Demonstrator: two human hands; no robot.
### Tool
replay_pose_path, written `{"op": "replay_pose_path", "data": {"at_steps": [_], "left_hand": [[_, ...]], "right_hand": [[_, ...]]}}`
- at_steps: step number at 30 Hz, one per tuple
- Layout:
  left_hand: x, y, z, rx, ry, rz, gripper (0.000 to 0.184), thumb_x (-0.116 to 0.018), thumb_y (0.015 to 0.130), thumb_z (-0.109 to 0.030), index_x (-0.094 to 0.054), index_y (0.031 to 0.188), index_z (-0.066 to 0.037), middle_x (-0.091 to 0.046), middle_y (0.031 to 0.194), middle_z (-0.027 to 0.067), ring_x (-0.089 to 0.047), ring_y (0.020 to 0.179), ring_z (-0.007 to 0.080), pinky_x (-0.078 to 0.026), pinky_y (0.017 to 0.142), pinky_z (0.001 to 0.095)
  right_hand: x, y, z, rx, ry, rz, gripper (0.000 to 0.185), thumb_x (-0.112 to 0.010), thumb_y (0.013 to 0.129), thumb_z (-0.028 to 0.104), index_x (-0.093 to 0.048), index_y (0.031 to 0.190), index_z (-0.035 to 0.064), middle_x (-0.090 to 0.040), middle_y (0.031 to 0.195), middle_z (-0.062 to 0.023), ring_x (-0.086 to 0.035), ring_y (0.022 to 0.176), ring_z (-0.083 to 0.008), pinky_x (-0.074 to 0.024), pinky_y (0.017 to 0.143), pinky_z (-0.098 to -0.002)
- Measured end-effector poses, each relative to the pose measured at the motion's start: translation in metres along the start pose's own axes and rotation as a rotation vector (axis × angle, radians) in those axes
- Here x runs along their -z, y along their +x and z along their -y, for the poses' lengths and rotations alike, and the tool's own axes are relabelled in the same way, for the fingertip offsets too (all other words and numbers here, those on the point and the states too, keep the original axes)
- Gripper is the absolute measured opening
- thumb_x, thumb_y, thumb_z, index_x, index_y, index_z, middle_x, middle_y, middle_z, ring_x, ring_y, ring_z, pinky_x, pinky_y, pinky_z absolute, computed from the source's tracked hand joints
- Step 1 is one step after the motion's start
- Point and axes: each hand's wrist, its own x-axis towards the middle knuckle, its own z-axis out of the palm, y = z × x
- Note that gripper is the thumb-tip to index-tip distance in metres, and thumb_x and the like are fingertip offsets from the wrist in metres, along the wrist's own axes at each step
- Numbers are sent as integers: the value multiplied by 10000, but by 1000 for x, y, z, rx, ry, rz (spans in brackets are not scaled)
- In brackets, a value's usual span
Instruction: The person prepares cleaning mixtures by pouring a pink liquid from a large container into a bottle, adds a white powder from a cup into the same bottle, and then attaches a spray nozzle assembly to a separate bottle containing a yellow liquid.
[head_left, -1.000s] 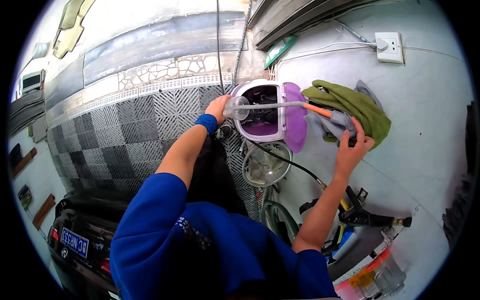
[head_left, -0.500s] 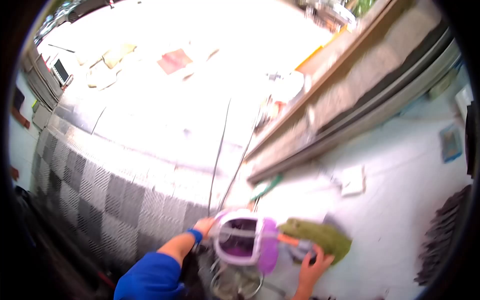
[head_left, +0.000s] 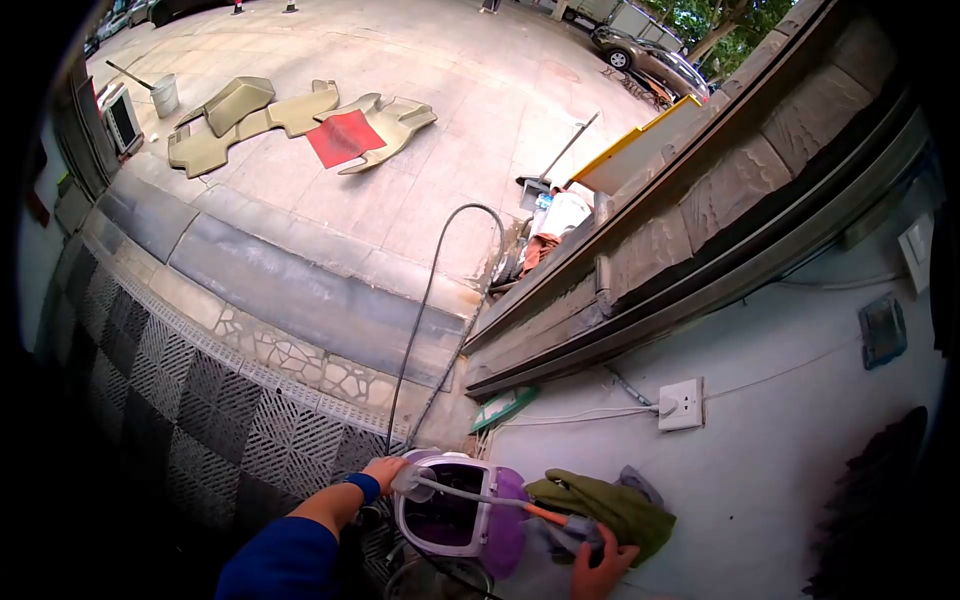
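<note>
My left hand [head_left: 384,472], with a blue band at the wrist, is closed on the clear cup-like end [head_left: 413,483] of a tool with a grey tube and orange section [head_left: 545,514]. That tube lies across the opening of a purple and white container [head_left: 440,545]. At the tool's grey end, my right hand [head_left: 603,567] has its fingers curled round the handle [head_left: 580,528]. Just behind my right hand is a green cloth [head_left: 610,505], beside a grey cloth [head_left: 640,484] at the wall.
A black hose [head_left: 437,255] loops over the doorstep. Beige mats [head_left: 262,117] and a red cloth [head_left: 345,138] lie on the paving outside. A white socket [head_left: 681,404] is on the wall at right. Grey grid tiles [head_left: 215,430] cover the floor at left.
The view has tilted up toward the outdoor paving, so both hands and the container sit lower in the frame. Both hands still hold the tool.
</note>
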Motion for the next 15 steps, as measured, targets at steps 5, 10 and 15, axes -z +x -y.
{"op": "replay_pose_path", "data": {"at_steps": [5, 10, 15], "left_hand": [[-4, 5, 2, -18, 33, 44, 662, -734, 677, -111, -462, 1280, -83, -546, 1270, 168, -501, 1212, 342, -411, 1020, 419], [-22, 13, 18, -56, 54, 44, 729, -759, 644, -114, -444, 1301, -82, -525, 1290, 186, -486, 1224, 363, -400, 1030, 436], [-11, 14, 3, -79, -60, -21, 685, -745, 628, -42, -470, 1254, -77, -529, 1252, 168, -478, 1202, 369, -401, 1014, 432]], "right_hand": [[14, 1, -7, 15, 7, 155, 607, -768, 693, 200, -615, 1277, 261, -447, 962, -175, -481, 860, -354, -427, 791, -446], [24, 10, -4, -38, -112, 356, 745, -771, 704, 106, -486, 1386, 204, -445, 1082, -191, -541, 971, -367, -421, 935, -441], [36, 17, 5, -70, 13, 362, 655, -736, 709, 45, -574, 1325, 199, -373, 894, -104, -468, 801, -265, -430, 743, -358]]}}
